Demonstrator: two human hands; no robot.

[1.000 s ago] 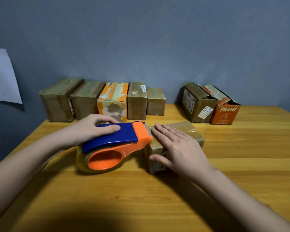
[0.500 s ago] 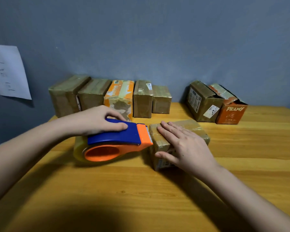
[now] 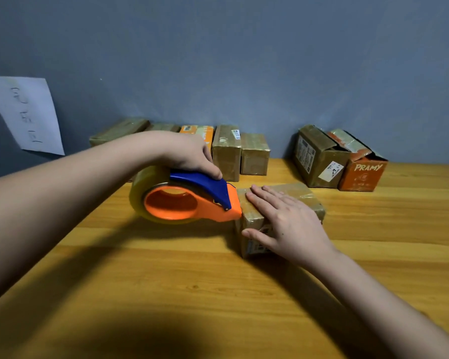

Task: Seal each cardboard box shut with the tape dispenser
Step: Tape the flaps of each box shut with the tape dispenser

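Head view shows the left hand [image 3: 189, 155] with its grip wrapped over the blue top of the tape dispenser [image 3: 187, 200], fingers curled round the handle, the orange nose tipped down and forward. Directly ahead of that grip, at the nose, sits the cardboard box [image 3: 280, 216] on the tabletop [image 3: 166, 294]; the nose touches the box's near end at its upper edge. From the grip the box's long axis runs straight on and away (slightly toward the far right), so by my judgement the coming pull goes along that line, over the top face. Beyond the nose the right hand [image 3: 288, 224] lies flat on the box top, fingers straight, pressing it down, gripping nothing. Farther off, other boxes [image 3: 227, 151] line the wall.
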